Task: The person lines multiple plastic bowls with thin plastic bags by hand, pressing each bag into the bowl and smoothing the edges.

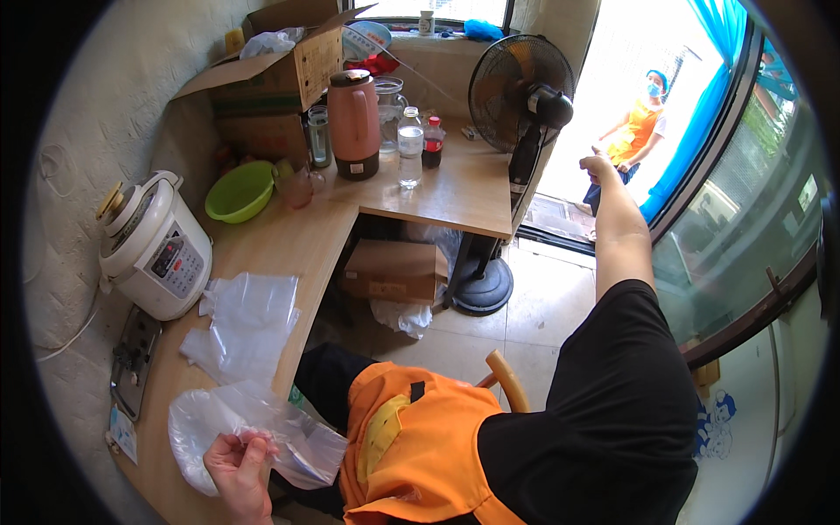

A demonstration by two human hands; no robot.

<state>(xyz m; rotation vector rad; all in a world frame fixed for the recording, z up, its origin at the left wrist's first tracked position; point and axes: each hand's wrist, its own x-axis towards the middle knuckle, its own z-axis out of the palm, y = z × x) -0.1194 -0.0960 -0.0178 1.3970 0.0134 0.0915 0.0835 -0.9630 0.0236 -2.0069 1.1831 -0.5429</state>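
My left hand (241, 462) pinches the gathered neck of a clear plastic bag (197, 433) between thumb and fingers, over the near end of the wooden desk (262, 246). The bag's body bulges to the left and its loose end (315, 453) spreads to the right. Just beyond it lies a stack of flat clear plastic bags (252, 321). My right arm stretches out towards the open doorway. At its end, my right hand (597, 165) is in the air with fingers partly bent, and nothing shows in it.
A white electric pressure cooker (157, 252) stands against the wall beside a green basin (241, 193). Further back are a pink thermos jug (354, 125), bottles (411, 147) and a carton (262, 85). A pedestal fan (518, 92) flanks the doorway, where a masked person (633, 134) sits outside.
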